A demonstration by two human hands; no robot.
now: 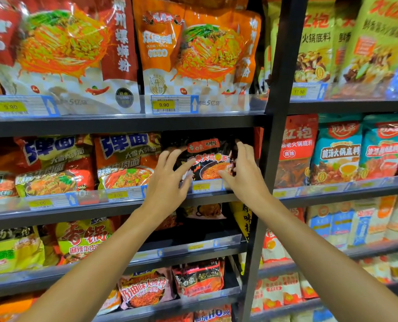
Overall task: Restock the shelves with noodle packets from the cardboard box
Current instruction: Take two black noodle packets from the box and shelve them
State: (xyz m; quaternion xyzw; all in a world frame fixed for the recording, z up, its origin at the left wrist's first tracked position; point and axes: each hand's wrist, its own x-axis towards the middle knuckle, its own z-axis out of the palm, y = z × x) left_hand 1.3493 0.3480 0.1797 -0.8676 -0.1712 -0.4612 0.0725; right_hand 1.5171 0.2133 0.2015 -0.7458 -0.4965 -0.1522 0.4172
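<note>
Both hands' spread fingers (170, 159) on black noodle packet (207, 156) in shelf (123, 205).

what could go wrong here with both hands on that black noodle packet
The black noodle packet sits in a tight slot between the orange packet and the dark shelf upright, so pushing it in could crumple it or shove its neighbour askew. Both the left hand and right hand touch it with spread fingers rather than a firm grip, so it might tip forward over the price rail.
</note>
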